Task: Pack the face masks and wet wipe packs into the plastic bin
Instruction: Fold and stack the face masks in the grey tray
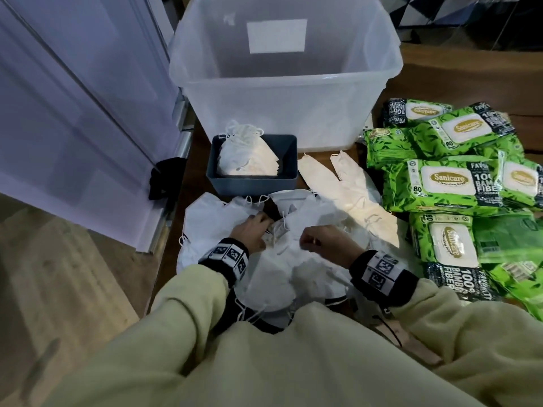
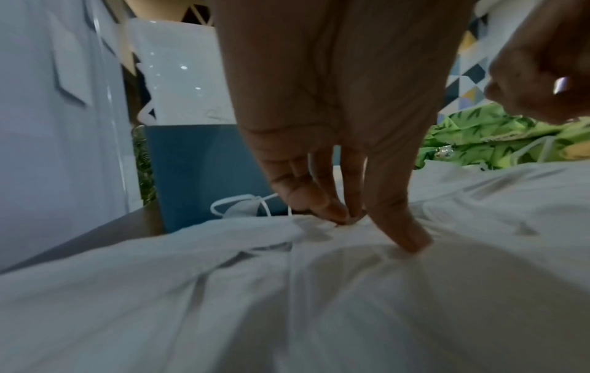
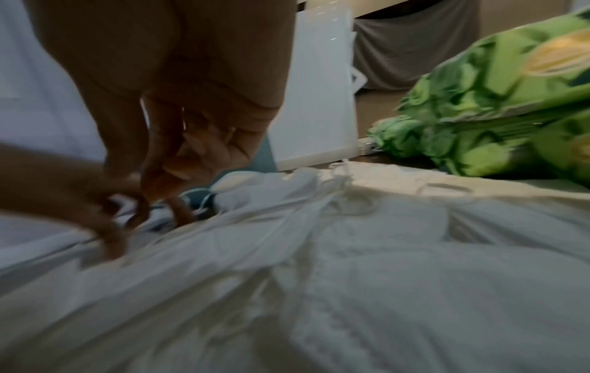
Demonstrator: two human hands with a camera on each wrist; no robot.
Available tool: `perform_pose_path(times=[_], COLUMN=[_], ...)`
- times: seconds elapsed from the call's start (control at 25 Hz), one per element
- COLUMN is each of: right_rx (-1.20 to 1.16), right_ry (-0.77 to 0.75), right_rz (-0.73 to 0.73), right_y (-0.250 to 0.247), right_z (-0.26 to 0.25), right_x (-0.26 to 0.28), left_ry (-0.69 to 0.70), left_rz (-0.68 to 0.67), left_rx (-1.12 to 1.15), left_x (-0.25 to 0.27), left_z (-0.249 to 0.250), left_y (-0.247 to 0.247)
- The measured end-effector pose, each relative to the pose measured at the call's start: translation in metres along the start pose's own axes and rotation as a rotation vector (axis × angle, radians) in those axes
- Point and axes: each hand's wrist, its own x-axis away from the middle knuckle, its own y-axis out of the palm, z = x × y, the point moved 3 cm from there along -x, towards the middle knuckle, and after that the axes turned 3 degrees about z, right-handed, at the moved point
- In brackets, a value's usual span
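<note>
The face masks (image 1: pixel 282 248) are lying in a loose white heap on the table (image 1: pixel 199 148) right in front of the person, ear loops tangling across them, and the step in hand looks like gathering a bunch out of that heap. The left hand (image 1: pixel 249 230) is reaching down into the pile; in the left wrist view its fingertips (image 2: pixel 411 242) are pressing into the cloth, and whether this grip is actually pinching a mask cannot be told. The right hand (image 1: pixel 320 242) is hovering over the middle of the heap with its fingers curling in; the right wrist view is blurred, so it is unclear whether that grip is closing on a mask or a loop.

A blue tray (image 1: pixel 252 168) just behind the heap is already holding a stack of masks, and two cream ones (image 1: pixel 335 177) are lying beside it. The plastic bin (image 1: pixel 293 113) is standing farther back, apparently holding nothing yet, so the task seems barely begun. The wet wipe packs (image 1: pixel 452 183) are piled on the right, untouched.

The next move is likely calling for a firm pinch on several masks and untangling the loops before lifting.

Only the head view is showing the bin's inside and the whole layout; the left wrist view alone is showing the fingertip contact.
</note>
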Motion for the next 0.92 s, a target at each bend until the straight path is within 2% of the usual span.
perform_pose_path(times=[0.12, 0.28, 0.44, 0.52, 0.68, 0.8, 0.92], right_rx=[0.209, 0.256, 0.024, -0.140, -0.575, -0.681, -0.819], right_ry=[-0.032, 0.026, 0.111, 0.131, 0.108, 0.087, 0.091], right_rz=[-0.096, -0.097, -0.074, -0.050, 0.076, 0.140, 0.205], right_y=[0.029, 0.056, 0.054, 0.038, -0.004, -0.020, -0.027], right_z=[-0.033, -0.047, -0.033, -0.022, -0.004, 0.006, 0.014], right_x=[-0.007, -0.016, -0.017, -0.014, 0.005, 0.016, 0.019], left_ry=[0.006, 0.030, 0.051, 0.052, -0.007, -0.028, -0.036], left_rz=[-0.027, 0.068, 0.076, 0.167, 0.349, 0.409, 0.474], left_rx=[-0.126, 0.017, 0.131, 0.221, 0.593, 0.876, 1.014], left_x=[-0.010, -0.013, -0.006, 0.002, 0.028, 0.042, 0.050], left_z=[0.000, -0.003, -0.013, -0.020, -0.036, -0.044, -0.042], left_y=[-0.007, -0.028, -0.062, -0.078, -0.101, -0.100, -0.090])
